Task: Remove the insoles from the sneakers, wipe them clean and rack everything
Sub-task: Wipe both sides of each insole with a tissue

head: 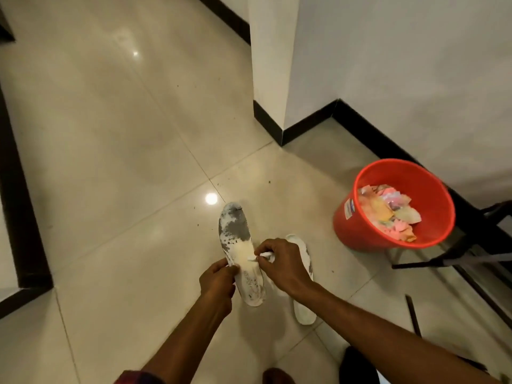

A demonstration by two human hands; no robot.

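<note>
A worn white insole [237, 245] with grey patches at its toe end is held above the tiled floor. My left hand [217, 281] grips its left edge near the middle. My right hand [279, 266] pinches a small white wipe [260, 256] against the insole's middle. A second white insole [303, 295] lies on the floor just right of it, partly hidden under my right hand and forearm. No sneakers or rack are in view.
A red bucket [368, 231] holding crumpled paper scraps stands on the floor at right. Black metal furniture legs [443, 261] run beside it. A white pillar [270, 65] with black skirting rises behind. Small dirt specks dot the tiles. A dark object [357, 367] sits bottom right.
</note>
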